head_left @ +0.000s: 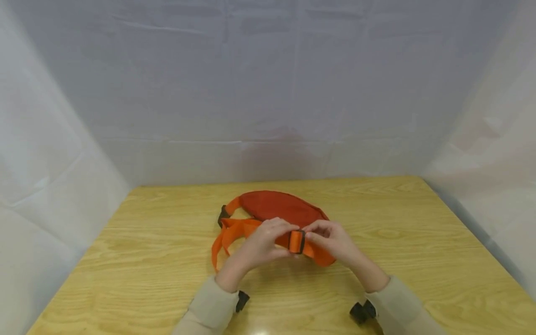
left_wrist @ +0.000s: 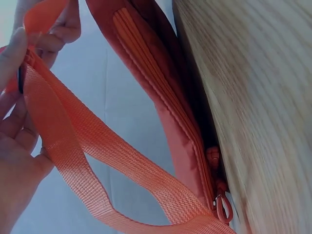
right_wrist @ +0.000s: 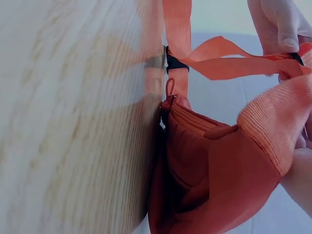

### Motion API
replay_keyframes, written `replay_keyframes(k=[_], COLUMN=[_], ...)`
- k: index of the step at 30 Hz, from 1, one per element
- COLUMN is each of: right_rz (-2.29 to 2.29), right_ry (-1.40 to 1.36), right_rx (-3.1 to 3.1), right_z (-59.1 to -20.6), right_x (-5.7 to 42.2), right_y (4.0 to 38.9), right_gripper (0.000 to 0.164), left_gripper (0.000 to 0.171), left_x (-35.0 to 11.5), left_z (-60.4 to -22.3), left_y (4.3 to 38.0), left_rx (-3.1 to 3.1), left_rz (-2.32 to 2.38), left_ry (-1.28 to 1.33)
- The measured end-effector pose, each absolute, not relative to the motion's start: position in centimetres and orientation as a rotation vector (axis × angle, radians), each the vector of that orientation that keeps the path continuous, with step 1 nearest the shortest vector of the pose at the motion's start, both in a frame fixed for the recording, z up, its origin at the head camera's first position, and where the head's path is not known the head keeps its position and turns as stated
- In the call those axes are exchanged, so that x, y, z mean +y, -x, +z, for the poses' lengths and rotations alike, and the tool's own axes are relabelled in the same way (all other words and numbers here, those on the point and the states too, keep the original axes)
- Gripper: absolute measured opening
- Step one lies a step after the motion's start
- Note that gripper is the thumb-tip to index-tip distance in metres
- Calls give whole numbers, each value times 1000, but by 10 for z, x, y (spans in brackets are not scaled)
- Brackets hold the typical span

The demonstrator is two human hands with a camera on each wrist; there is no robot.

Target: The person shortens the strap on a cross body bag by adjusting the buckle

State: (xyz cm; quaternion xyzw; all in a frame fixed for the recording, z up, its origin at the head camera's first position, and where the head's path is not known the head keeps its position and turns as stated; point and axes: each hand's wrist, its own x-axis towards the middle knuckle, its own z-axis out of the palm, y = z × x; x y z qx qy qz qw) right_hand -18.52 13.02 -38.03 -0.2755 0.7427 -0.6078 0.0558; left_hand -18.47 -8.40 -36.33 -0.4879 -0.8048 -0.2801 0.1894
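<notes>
A red waist bag (head_left: pixel 284 207) with an orange webbing strap (head_left: pixel 240 228) lies on the table. My left hand (head_left: pixel 264 242) pinches a black strap adjuster (head_left: pixel 297 242), which has orange webbing looped through it. From the other side, my right hand (head_left: pixel 337 239) pinches the webbing at the adjuster's right edge with thumb and index finger. Loose strap loops hang left of the left hand. In the right wrist view, a black side buckle (right_wrist: pixel 176 63) joins the strap near the bag's end, and the right hand is mostly hidden behind webbing. The zip pull (left_wrist: pixel 224 207) shows in the left wrist view.
The wooden table (head_left: pixel 159 260) extends on both sides of the bag. White sheeting (head_left: pixel 268 93) hangs behind the table and along its left and right sides. Black wrist mounts (head_left: pixel 362 311) show beside the sleeves.
</notes>
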Motion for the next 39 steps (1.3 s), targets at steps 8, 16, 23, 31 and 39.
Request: replay_keyframes(k=[8,16,23,31,39], right_rz=[-1723,-1769,-1795,-1748,-1638], right_ry=[1022,934,901,1008,1250], right_rx=[2190,2222,2203,2172,2152], right_z=[-385,-380,-377,-379,-382], right_x=[142,142,137,138,145], right_y=[190,189,190,190,194], right_gripper=[25,19,19,18,17], left_gripper=[50,51,49,48,49], left_x=[-87,-87,-84,-85,-88], left_z=[-363,-362,-363,-364,-362], left_y=[186,186,187,186,187], left_rx=[-2322,-2327,-2295,-2306,-2323], left_rz=[-809,-954,-955,-969,-972], left_ry=[1350,1391,1433,1414,1401])
